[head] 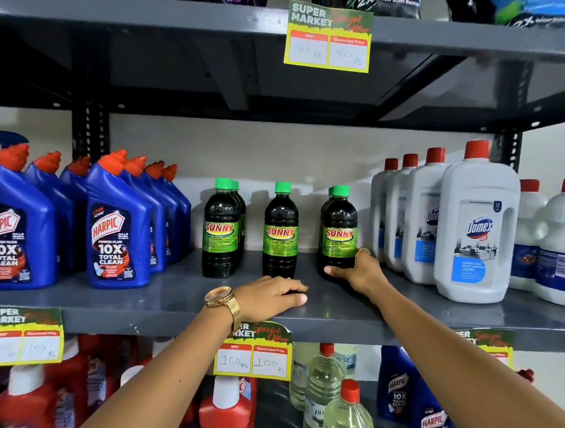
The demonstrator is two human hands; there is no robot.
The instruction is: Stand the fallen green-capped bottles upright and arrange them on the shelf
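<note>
Dark bottles with green caps and green "Sunny" labels stand upright on the grey middle shelf (170, 293) in three short rows. The left row's front bottle (221, 230) has others behind it. A middle bottle (280, 230) stands in front of my left hand. The right row's front bottle (338, 233) has one more behind it. My right hand (358, 273) wraps the base of that right bottle, thumb across its front. My left hand (274, 294), with a gold watch on the wrist, rests palm down on the shelf just before the middle bottle, holding nothing.
Blue Harpic bottles (118, 227) crowd the shelf's left part. White Domex bottles (477, 229) with red caps fill the right. Price tags (254, 351) hang from the shelf edge. An upper shelf (154, 14) hangs overhead; red, clear and blue bottles stand on the level below.
</note>
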